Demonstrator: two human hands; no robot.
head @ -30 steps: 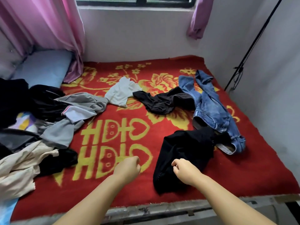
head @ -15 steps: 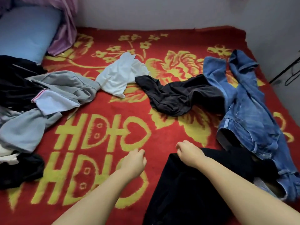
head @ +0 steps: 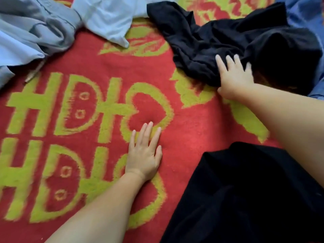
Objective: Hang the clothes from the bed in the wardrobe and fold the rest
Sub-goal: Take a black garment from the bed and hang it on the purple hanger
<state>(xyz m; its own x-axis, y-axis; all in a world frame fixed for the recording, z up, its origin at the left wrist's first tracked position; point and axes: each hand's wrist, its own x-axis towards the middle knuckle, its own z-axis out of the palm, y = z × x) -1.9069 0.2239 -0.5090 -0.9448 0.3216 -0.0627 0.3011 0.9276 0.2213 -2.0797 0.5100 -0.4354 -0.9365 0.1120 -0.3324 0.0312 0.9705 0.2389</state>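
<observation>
My right hand lies on the near edge of a crumpled dark charcoal garment at the upper right, fingers spread and straight over the cloth; its thumb is hidden. My left hand presses flat on the red and yellow blanket, fingers straight, holding nothing. A second black garment lies at the lower right, under my right forearm.
A white garment lies at the top centre, touching a grey garment at the top left. Blue jeans show at the top right corner. Bare blanket lies between the hands and to the left.
I have leaned in over the bed. My right hand moved forward from the near black garment onto the dark charcoal one. My left hand uncurled and went flat on the blanket.
</observation>
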